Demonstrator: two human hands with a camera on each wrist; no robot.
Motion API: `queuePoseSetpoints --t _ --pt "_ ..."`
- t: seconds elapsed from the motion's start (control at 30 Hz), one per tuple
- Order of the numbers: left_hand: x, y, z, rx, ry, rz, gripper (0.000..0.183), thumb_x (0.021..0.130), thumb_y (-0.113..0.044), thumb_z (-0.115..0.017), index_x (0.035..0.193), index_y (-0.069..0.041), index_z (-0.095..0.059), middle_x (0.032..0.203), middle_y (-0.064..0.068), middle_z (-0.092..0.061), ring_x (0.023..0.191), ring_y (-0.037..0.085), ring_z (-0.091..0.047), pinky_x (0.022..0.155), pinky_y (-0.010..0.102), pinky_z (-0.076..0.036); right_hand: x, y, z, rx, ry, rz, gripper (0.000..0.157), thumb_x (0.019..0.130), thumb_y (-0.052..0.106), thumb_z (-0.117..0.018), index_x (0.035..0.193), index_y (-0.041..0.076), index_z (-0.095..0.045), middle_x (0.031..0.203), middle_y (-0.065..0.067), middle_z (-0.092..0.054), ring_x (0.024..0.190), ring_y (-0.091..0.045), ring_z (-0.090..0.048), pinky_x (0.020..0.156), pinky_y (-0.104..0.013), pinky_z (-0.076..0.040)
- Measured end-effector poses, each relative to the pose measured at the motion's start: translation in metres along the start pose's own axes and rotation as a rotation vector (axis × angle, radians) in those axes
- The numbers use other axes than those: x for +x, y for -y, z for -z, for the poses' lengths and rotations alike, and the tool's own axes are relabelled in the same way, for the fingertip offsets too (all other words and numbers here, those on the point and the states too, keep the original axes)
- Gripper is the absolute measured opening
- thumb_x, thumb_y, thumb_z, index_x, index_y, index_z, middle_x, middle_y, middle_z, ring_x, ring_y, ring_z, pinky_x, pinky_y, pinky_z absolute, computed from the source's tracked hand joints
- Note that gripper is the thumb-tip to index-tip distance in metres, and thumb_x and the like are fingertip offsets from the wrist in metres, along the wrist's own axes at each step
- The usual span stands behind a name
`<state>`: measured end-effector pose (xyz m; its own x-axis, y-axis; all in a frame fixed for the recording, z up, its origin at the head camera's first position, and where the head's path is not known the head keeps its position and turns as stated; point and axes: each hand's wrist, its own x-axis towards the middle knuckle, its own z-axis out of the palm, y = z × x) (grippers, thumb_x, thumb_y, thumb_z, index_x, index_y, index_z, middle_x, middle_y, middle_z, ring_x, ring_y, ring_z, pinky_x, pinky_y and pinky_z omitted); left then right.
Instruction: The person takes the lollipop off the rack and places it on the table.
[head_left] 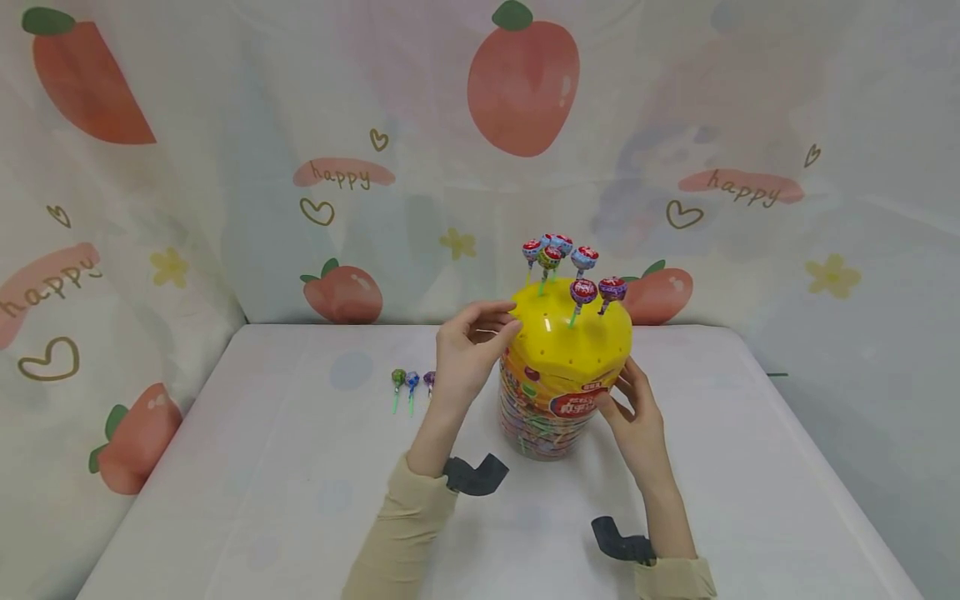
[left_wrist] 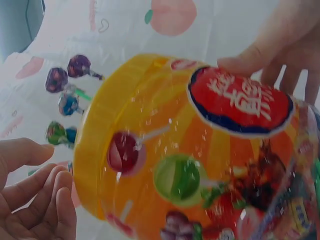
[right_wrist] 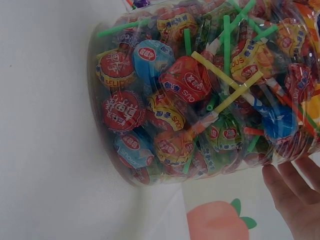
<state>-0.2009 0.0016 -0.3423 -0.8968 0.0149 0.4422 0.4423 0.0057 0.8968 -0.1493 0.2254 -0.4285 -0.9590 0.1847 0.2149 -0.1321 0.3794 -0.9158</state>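
Observation:
A clear jar of wrapped lollipops stands on the table under a bright yellow lid dotted with small holes. Several lollipops stick up from the lid, heads on top. My left hand is at the lid's left edge, thumb and fingers loosely bent; in the left wrist view its fingertips come close to the rim, contact unclear. On the other side my right hand rests against the jar, thumb by the red label, fingers along the right side. The right wrist view shows the packed lollipops through the wall.
Left of the jar, a green lollipop, a blue one and a purple one lie on the white table, partly near my left forearm. A fruit-patterned cloth hangs behind. Dark bands sit at both wrists.

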Motion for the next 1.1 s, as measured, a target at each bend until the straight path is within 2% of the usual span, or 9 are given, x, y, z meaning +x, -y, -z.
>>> queuePoseSetpoints --t 0.5,0.8,1.1 --pt "0.009 -0.026 -0.034 -0.014 0.128 -0.087 0.026 0.087 -0.013 -0.07 0.111 -0.004 -0.068 0.1 0.013 -0.07 0.09 0.018 -0.065 0.079 0.02 -0.054 0.003 -0.005 0.0 -0.015 -0.008 0.001 0.067 0.096 0.024 -0.057 0.153 0.018 -0.023 0.152 -0.012 -0.035 0.14 -0.032 -0.037 0.11 -0.055 -0.036" --pt "0.01 -0.031 -0.042 -0.041 0.152 -0.093 0.029 0.087 -0.013 -0.07 0.115 -0.005 -0.066 0.107 0.013 -0.07 0.094 0.019 -0.066 0.079 0.02 -0.054 0.002 -0.004 0.0 -0.018 -0.001 0.002 0.067 0.096 0.025 -0.057 0.153 0.018 -0.022 0.153 -0.013 -0.034 0.14 -0.034 -0.035 0.11 -0.056 -0.034" --pt "0.012 -0.03 -0.046 -0.038 0.147 -0.136 0.031 0.088 -0.012 -0.069 0.118 -0.008 -0.064 0.103 0.012 -0.07 0.092 0.017 -0.065 0.076 0.019 -0.053 0.002 -0.003 0.001 -0.014 0.007 -0.005 0.067 0.096 0.025 -0.057 0.153 0.019 -0.021 0.153 -0.013 -0.033 0.14 -0.035 -0.035 0.11 -0.056 -0.034"
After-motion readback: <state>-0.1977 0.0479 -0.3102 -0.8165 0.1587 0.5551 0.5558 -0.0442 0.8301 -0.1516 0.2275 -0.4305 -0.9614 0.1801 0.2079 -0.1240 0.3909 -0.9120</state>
